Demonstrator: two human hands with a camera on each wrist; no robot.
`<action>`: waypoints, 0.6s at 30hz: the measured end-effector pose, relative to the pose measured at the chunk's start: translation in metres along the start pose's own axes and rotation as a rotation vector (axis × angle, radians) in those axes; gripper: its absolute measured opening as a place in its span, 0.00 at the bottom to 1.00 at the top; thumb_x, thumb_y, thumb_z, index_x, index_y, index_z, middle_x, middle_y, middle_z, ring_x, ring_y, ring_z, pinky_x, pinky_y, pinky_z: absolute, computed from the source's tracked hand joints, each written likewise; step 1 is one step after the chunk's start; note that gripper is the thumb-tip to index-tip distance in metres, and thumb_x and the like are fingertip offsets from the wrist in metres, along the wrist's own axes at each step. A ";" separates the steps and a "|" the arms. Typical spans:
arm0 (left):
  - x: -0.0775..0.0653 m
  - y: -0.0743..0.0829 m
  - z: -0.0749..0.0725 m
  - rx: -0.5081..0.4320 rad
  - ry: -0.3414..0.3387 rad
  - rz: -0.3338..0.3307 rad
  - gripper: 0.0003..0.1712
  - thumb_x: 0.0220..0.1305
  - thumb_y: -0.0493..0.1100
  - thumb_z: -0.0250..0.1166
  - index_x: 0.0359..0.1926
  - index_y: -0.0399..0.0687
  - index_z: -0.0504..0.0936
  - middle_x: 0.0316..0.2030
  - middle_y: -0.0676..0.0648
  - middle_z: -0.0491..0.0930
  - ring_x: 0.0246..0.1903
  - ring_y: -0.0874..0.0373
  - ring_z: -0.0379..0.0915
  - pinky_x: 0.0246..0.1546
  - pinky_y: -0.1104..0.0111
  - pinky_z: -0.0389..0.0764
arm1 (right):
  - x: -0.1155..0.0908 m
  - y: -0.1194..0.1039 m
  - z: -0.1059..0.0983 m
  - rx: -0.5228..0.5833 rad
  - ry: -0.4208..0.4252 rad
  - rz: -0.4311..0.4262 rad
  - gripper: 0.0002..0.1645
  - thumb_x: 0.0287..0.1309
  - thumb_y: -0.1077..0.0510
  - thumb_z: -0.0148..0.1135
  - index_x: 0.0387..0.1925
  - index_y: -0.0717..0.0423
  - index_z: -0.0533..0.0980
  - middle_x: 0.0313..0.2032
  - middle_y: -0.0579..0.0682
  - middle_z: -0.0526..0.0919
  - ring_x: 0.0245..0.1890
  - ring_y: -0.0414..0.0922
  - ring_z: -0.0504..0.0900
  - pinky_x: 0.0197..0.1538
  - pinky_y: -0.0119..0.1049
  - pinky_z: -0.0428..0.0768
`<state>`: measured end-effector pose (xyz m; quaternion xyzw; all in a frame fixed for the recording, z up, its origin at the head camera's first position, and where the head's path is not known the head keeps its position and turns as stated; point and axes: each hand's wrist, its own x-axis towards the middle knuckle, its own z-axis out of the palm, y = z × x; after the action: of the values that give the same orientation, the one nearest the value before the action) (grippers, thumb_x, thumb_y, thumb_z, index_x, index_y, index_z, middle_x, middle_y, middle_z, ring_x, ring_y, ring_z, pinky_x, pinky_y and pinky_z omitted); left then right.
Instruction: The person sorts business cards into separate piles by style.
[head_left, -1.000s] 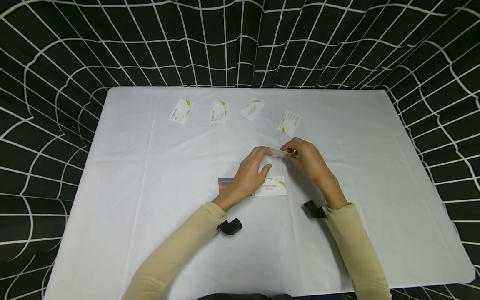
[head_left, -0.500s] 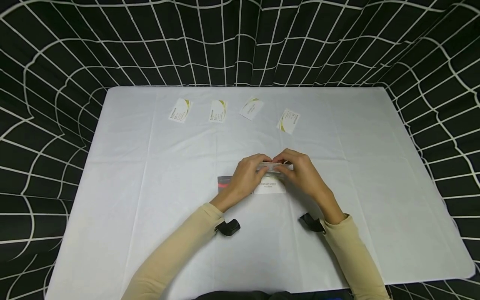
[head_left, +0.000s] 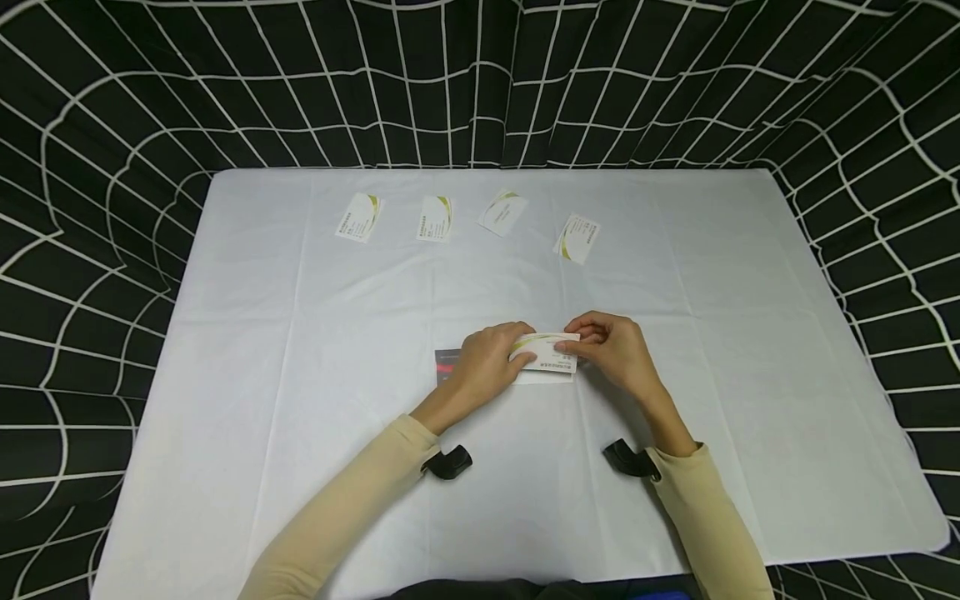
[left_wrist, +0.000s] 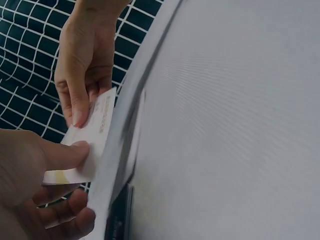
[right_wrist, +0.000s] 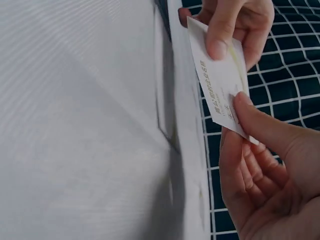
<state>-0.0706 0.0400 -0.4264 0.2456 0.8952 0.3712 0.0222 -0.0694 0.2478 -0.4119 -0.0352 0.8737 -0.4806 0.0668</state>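
Note:
A white business card (head_left: 545, 354) with a yellow-green curve and printed text is held up between both hands. My left hand (head_left: 482, 367) pinches its left end, thumb on the printed face. At the other end my right hand (head_left: 621, 350) pinches it between thumb and fingers; the right wrist view shows the thumb on the text side of the card (right_wrist: 220, 82). Whether more cards lie behind it I cannot tell. Just below, a white card (head_left: 551, 378) lies on the table, mostly covered. A dark grey card with a red stripe (head_left: 446, 365) is partly hidden by my left hand.
Toward the back of the white-clothed table (head_left: 360, 317) several business cards lie in a spread row, from the leftmost card (head_left: 360, 218) to the rightmost card (head_left: 579, 239). A black curtain with white grid lines (head_left: 480, 83) surrounds the table's back and sides.
Both hands have come nearer the body with the card. It was nearly edge-on and is now tilted so its printed face shows, over the white card on the table.

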 end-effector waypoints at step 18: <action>-0.007 0.000 0.000 0.170 -0.061 -0.067 0.16 0.49 0.45 0.69 0.41 0.47 0.81 0.28 0.52 0.77 0.26 0.63 0.67 0.22 0.70 0.68 | 0.003 0.014 0.009 -0.092 -0.117 0.191 0.23 0.40 0.47 0.71 0.34 0.57 0.76 0.19 0.51 0.80 0.16 0.44 0.76 0.20 0.32 0.73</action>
<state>-0.0645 0.0371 -0.4276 0.2275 0.9301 0.2854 0.0408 -0.0713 0.2475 -0.4291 0.0173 0.8887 -0.4287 0.1615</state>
